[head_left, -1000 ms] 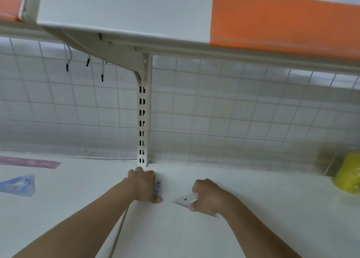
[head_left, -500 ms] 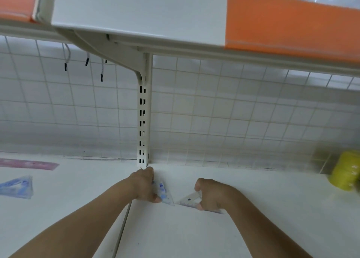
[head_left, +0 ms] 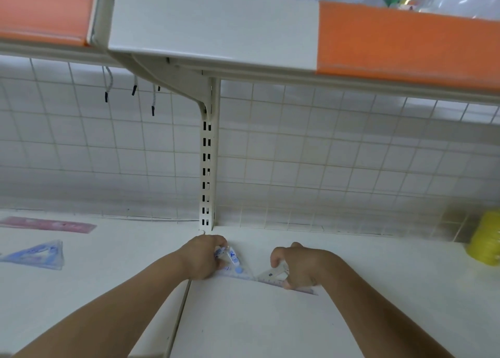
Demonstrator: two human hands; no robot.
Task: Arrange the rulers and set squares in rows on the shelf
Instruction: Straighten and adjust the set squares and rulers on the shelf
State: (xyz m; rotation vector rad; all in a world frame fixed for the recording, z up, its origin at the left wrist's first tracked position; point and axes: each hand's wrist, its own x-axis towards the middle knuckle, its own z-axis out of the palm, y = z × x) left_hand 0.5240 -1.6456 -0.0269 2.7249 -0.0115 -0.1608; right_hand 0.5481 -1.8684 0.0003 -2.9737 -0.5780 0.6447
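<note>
— Where are the pieces sitting?
— Lower centre, on the shelf (head_left: 270,320). My left hand (head_left: 203,257) is pinching the blue-printed set square (head_left: 236,268); my right hand (head_left: 300,265) is gripping the clear set square (head_left: 273,275).
— Worries?
— Their tips are nearly meeting; careless sliding could overlap them.

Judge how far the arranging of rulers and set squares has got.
Done: a pink ruler and a blue set square lie flat at far left. In hand: the left grip holds a blue-printed set square, the right grip a clear set square, both low on the shelf by the upright. Left: releasing them side by side.
</note>
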